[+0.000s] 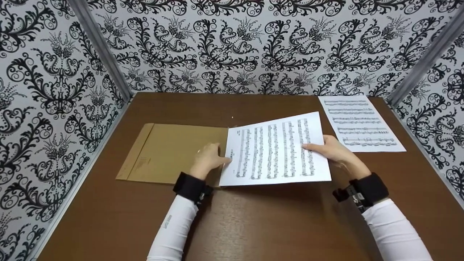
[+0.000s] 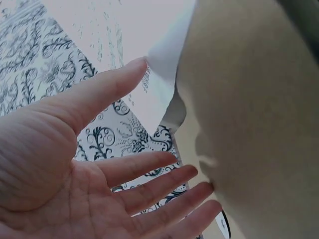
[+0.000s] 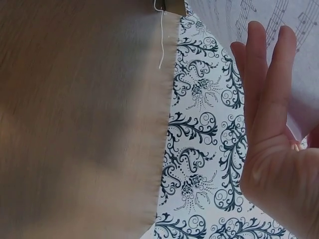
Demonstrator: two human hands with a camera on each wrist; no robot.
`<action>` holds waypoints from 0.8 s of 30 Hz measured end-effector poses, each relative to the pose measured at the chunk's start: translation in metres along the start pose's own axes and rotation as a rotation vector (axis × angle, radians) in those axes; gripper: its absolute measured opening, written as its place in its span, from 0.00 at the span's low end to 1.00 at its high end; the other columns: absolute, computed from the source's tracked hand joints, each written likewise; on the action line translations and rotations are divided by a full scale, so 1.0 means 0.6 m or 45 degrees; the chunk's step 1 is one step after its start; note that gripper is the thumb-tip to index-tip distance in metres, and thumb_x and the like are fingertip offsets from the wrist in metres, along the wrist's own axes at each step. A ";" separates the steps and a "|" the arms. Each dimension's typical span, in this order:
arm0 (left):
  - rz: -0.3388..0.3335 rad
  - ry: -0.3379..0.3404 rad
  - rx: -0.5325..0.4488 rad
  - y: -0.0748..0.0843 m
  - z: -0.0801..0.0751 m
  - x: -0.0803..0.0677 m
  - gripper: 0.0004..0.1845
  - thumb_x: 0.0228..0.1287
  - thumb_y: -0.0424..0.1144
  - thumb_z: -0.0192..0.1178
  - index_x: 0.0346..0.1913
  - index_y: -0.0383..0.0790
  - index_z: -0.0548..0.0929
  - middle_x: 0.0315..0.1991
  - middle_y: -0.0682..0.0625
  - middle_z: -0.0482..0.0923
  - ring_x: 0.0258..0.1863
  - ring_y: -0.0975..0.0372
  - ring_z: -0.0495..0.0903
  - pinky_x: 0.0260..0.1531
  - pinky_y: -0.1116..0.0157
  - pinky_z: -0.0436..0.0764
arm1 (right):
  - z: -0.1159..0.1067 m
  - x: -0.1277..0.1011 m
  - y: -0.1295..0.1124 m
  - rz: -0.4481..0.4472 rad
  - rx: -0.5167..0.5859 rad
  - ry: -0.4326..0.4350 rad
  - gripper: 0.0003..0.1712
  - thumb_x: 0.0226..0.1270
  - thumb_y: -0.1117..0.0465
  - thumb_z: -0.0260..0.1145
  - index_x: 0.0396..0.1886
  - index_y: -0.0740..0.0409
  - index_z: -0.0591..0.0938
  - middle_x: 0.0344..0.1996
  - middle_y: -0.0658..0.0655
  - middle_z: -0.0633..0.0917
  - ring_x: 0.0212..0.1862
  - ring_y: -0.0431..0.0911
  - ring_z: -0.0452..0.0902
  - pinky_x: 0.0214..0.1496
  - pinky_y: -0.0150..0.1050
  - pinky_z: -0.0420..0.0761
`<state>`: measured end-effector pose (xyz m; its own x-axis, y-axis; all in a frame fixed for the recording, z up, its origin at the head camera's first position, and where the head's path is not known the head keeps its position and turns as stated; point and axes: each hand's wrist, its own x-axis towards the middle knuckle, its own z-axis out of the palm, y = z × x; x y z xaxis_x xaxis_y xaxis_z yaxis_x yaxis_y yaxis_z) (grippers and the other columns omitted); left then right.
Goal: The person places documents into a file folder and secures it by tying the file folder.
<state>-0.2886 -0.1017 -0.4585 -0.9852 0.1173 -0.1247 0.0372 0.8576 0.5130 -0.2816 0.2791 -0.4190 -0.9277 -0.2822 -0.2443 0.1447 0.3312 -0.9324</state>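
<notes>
A sheet of printed music (image 1: 275, 150) is held tilted at the right end of a brown paper envelope (image 1: 181, 152) lying on the table. My right hand (image 1: 335, 150) pinches the sheet's right edge, thumb on the printed face and fingers beneath. In the right wrist view those fingers (image 3: 271, 79) extend straight behind the paper. My left hand (image 1: 208, 157) is over the envelope's right part, its thumb at the sheet's left edge. Seen from the left wrist, the left thumb (image 2: 119, 82) touches the sheet's printed side and the other fingers stretch out toward the envelope.
A second sheet of music (image 1: 362, 125) lies flat at the back right of the brown table (image 1: 275, 221). Patterned walls (image 1: 232, 47) enclose the table at the back and both sides. A white string (image 3: 162, 45) shows in the right wrist view.
</notes>
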 end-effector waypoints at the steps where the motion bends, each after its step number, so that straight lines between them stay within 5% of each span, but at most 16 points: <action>1: 0.002 0.006 0.032 0.002 0.001 0.001 0.39 0.57 0.53 0.72 0.66 0.31 0.78 0.65 0.34 0.79 0.66 0.41 0.78 0.67 0.43 0.75 | -0.001 0.000 -0.001 0.000 -0.009 0.002 0.29 0.75 0.57 0.65 0.64 0.74 0.73 0.31 0.45 0.91 0.31 0.41 0.91 0.35 0.36 0.89; 9: -0.005 0.018 0.220 0.011 0.008 0.012 0.34 0.54 0.59 0.73 0.52 0.33 0.83 0.62 0.36 0.81 0.63 0.43 0.79 0.65 0.43 0.75 | -0.002 0.004 -0.002 0.015 -0.050 0.006 0.29 0.74 0.57 0.65 0.63 0.76 0.73 0.30 0.44 0.91 0.30 0.40 0.90 0.35 0.36 0.89; 24: -0.066 -0.013 0.330 0.017 0.013 0.018 0.39 0.52 0.64 0.74 0.53 0.32 0.84 0.60 0.35 0.78 0.62 0.42 0.78 0.62 0.44 0.79 | -0.007 0.022 -0.008 0.047 -0.094 -0.013 0.30 0.74 0.56 0.66 0.64 0.76 0.72 0.30 0.44 0.90 0.31 0.40 0.90 0.36 0.37 0.90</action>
<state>-0.2977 -0.0879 -0.4611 -0.9853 0.0738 -0.1541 0.0296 0.9620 0.2715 -0.2960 0.2772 -0.4166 -0.9185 -0.2777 -0.2816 0.1531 0.4067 -0.9006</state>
